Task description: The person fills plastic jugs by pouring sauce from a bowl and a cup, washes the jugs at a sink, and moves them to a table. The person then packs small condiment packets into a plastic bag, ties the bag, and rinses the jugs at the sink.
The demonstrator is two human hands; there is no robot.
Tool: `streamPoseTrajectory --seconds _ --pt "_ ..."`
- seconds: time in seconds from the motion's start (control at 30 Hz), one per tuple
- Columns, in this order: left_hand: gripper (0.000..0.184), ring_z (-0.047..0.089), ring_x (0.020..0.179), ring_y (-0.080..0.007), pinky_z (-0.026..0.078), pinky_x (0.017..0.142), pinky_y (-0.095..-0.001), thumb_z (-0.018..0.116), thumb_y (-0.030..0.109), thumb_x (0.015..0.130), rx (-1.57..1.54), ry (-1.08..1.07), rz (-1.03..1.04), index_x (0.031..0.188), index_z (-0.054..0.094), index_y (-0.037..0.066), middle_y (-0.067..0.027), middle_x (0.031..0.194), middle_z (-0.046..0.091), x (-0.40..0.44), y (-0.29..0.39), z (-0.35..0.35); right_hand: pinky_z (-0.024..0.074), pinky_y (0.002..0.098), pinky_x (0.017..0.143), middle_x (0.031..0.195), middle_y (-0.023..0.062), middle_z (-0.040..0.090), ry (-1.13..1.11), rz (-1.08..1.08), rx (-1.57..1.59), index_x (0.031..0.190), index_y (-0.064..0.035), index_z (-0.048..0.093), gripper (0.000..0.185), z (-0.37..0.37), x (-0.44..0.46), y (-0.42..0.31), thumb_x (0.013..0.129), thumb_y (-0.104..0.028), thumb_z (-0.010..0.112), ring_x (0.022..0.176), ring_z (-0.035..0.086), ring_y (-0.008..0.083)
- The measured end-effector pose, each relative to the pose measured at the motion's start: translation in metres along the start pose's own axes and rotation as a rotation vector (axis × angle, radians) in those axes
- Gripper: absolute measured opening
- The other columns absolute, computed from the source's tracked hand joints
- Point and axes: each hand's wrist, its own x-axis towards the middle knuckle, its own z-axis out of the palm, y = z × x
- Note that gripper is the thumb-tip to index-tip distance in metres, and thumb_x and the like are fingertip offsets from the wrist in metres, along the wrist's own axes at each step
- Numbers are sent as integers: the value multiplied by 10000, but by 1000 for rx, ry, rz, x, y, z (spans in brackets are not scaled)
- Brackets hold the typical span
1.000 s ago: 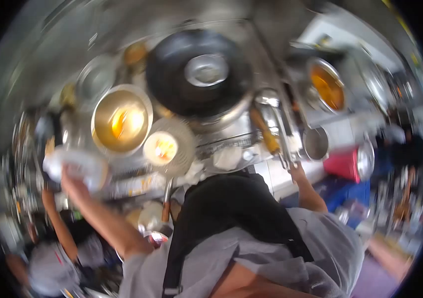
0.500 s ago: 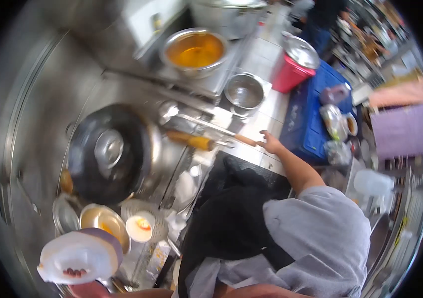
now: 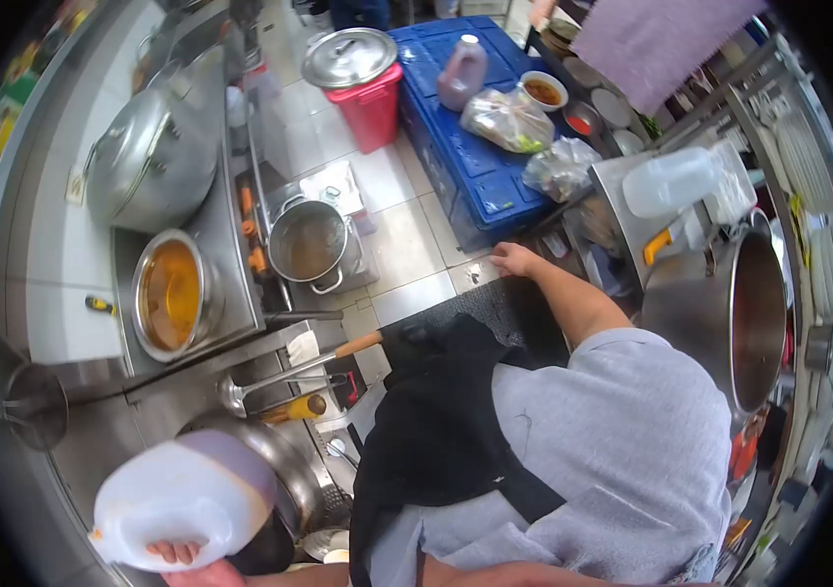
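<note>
At the lower left, my left hand (image 3: 203, 569) is closed around the handle of a translucent white plastic jug (image 3: 167, 489), fingers showing through the handle opening. The jug's far end looks purplish. It hangs over the stove, in front of a large steel wok (image 3: 289, 460) that it partly hides. My right hand (image 3: 512, 259) is stretched out over the floor near the blue chest, holding nothing, its fingers loosely bent and apart. Between my hands, a ladle (image 3: 304, 370) with a wooden grip lies beside a yellow-handled tool (image 3: 294, 409) at the stove's edge.
A blue chest (image 3: 465, 186) carries a purple-tinted jug (image 3: 463, 73), bags and a bowl. Nearby stand a red bin (image 3: 368, 108), a two-handled pot (image 3: 309, 245) and a large steel stockpot (image 3: 691, 313). A basin of orange liquid (image 3: 172, 293) sits on the left counter.
My view has swung right, bringing the stockpot and chest nearer the middle. My left hand still holds the jug. My right hand has moved away from the ladle's grip toward the chest.
</note>
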Motion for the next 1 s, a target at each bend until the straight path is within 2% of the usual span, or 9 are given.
streamPoseTrajectory --seconds 0.03,0.1,0.13,0.17,0.27,0.53,0.6,0.7,1.0 --pt "1058 434 1110 -446 314 964 -591 474 739 809 -72 -74 -74 1316 266 -166 -307 1244 428 12 -9 -4 540 355 617 870 146 687 -20 93 38 1083 23 617 384 -11 -20 12 892 -308 649 612 679 208" --pt "940 459 1010 -226 374 931 -351 605 614 853 197 -117 -163 1351 308 -126 -149 1197 453 46 -40 4 535 365 604 826 140 684 -44 175 -30 1076 34 610 383 -30 -69 22 900 -305 637 584 680 218" --pt "1047 399 953 -215 350 893 -343 671 634 783 240 1 -191 1348 247 -139 -135 1142 380 60 -53 6 535 365 604 826 140 684 -27 206 -1 1076 34 610 383 -27 -93 39 900 -305 637 584 680 218" --pt "923 474 1024 -242 385 957 -384 536 669 871 81 -291 -306 1313 352 -119 -154 1156 472 82 -77 14 534 367 601 805 139 683 -2 253 -11 1072 37 608 377 -27 -116 52 904 -300 631 574 680 219" --pt "992 438 1008 -250 368 946 -386 585 685 828 -9 -296 -391 1311 301 -133 -157 1148 414 120 -140 23 526 364 592 720 131 673 79 306 131 1043 28 615 340 -27 -171 94 914 -287 622 562 679 215" --pt "824 502 921 -248 427 890 -405 595 644 843 -22 -129 -846 1183 431 -89 -145 1040 508 170 -365 63 563 318 614 827 140 694 113 636 260 1140 53 581 331 -31 -220 185 921 -196 596 647 689 213" --pt "575 528 936 -239 446 872 -404 628 405 918 -42 -222 -904 1219 428 -42 -125 1052 537 173 -440 54 540 314 583 802 127 687 198 505 379 1114 52 590 295 -31 -197 188 921 -172 602 632 670 198" --pt "298 574 965 -233 466 894 -401 549 17 814 145 -302 -1044 1103 538 -54 -120 1027 577 173 -545 60 519 309 587 803 114 671 163 357 506 1144 51 573 272 -51 -155 180 910 -86 593 653 642 173" --pt "361 516 960 -228 429 870 -378 412 -102 621 682 -454 -1323 925 542 41 -77 940 555 175 -779 113 536 303 730 864 111 681 130 202 699 1242 -3 524 344 -159 -55 81 908 -74 573 790 671 172"
